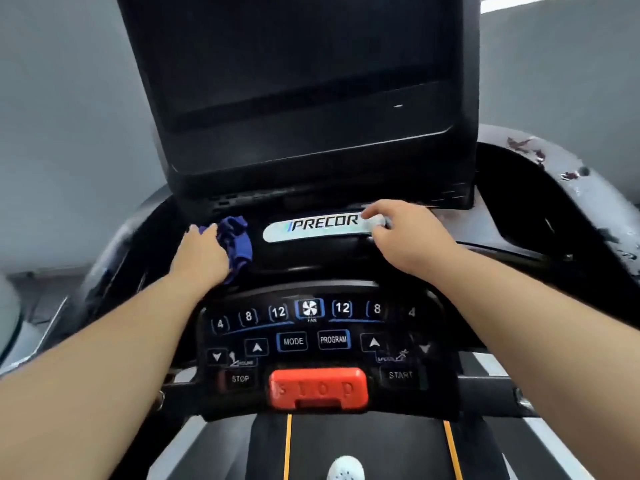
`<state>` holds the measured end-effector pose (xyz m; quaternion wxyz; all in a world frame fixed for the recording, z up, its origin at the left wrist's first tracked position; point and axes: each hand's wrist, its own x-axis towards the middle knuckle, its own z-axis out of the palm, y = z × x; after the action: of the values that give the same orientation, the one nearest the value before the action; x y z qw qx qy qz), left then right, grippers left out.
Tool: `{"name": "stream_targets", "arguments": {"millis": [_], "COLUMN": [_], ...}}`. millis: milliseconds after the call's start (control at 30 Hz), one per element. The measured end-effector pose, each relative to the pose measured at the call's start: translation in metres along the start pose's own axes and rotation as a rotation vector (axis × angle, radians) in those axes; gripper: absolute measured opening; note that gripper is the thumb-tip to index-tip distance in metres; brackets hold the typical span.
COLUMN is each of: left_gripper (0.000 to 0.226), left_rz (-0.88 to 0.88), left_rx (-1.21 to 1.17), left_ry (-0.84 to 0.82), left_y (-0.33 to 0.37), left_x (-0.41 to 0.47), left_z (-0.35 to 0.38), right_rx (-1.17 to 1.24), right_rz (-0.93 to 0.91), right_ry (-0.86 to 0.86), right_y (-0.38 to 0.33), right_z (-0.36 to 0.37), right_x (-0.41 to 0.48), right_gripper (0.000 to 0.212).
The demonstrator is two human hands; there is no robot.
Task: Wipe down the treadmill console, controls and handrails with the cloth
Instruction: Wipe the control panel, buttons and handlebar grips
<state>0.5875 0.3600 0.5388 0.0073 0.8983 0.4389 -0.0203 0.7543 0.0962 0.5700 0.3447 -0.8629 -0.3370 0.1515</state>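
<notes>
while left hand (204, 254) grips the blue cloth (239, 241) on the console (322, 259), right hand (410, 237) rests loosely curled on its badge (311, 227).

From my seat the screen (304, 64) reads as dark, glossy glass with soft reflections across it, framed in black plastic with a satin sheen. The cloth (237, 242) is soft blue fabric, crumpled into folds. The Precor badge (322, 226) is smooth, silvery and shiny. I see the control panel (311, 341) as a smooth, slightly glossy black surface with printed keys. The stop button (318, 388) is matt red plastic with raised letters. Far right, the console shroud (526, 147) is grey, its coating flaking in dark patches. The belt (367, 445) looks matt black.
</notes>
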Motion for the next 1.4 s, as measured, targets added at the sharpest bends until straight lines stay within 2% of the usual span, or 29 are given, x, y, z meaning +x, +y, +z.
{"name": "stream_targets", "arguments": {"millis": [67,133,167,200,233,300,333,367,433,533,633,733,800,967,1033,1133,1300,1400], "left_gripper": [0.042,0.053,0.054,0.053,0.051,0.046,0.045,0.045,0.047,0.058,0.056,0.053,0.053,0.051,0.049,0.061,0.049,0.064], "left_rz": [0.053,0.275,0.400,0.451,0.412,0.109,-0.024,-0.038,0.107,0.407,0.801,1.141,1.301,1.650,1.733,1.937,2.327,2.404], "left_rx": [-0.065,-0.242,-0.259,-0.202,-0.152,-0.111,-0.130,-0.147,-0.094,-0.266,-0.276,-0.242,-0.199,-0.030,0.012,0.151,0.455,0.641], "left_ry": [-0.011,-0.027,-0.031,-0.033,-0.021,0.046,0.006,-0.021,-0.074,-0.179,-0.184,-0.210,-0.216,-0.163,-0.146,-0.154,-0.098,0.003], "left_y": [0.005,0.013,0.010,0.000,-0.016,-0.042,-0.044,-0.034,-0.002,0.050,0.097,0.145,0.183,0.275,0.306,0.333,0.306,0.305], "left_x": [-0.004,-0.011,-0.012,-0.009,0.002,0.012,0.012,0.008,-0.003,-0.010,-0.001,0.009,0.007,-0.021,-0.037,-0.059,-0.033,-0.035], "left_z": [0.007,0.005,0.004,0.002,0.003,0.005,0.006,0.005,0.006,-0.006,-0.009,-0.010,-0.008,-0.003,0.004,0.017,0.009,0.004], "right_rx": [-0.054,-0.130,-0.157,-0.167,-0.164,-0.151,-0.144,-0.137,-0.122,0.002,0.067,-0.033,-0.120,-0.323,-0.441,-0.529,-0.658,-0.651], "right_rz": [-0.007,-0.010,0.000,0.019,0.038,0.068,0.081,0.093,0.118,0.164,0.291,0.454,0.533,0.533,0.577,0.685,0.608,0.570], "right_ry": [-0.047,-0.088,-0.097,-0.101,-0.097,-0.067,-0.043,-0.019,-0.007,0.000,0.229,0.444,0.497,0.606,0.595,0.498,0.428,0.492], "right_y": [-0.015,-0.028,-0.034,-0.038,-0.040,-0.040,-0.041,-0.040,-0.040,-0.033,-0.005,0.039,0.069,0.127,0.147,0.169,0.200,0.205], "right_z": [0.012,0.023,0.027,0.029,0.031,0.036,0.038,0.040,0.044,0.035,-0.001,-0.042,-0.057,-0.065,-0.068,-0.072,-0.079,-0.080], "right_x": [0.015,0.029,0.034,0.038,0.042,0.045,0.045,0.046,0.046,0.043,0.022,-0.020,-0.048,-0.102,-0.116,-0.124,-0.132,-0.132], "right_gripper": [0.030,0.031,0.029,0.027,0.026,0.022,0.020,0.018,0.018,0.025,0.029,0.030,0.033,0.041,0.047,0.055,0.050,0.042]}}
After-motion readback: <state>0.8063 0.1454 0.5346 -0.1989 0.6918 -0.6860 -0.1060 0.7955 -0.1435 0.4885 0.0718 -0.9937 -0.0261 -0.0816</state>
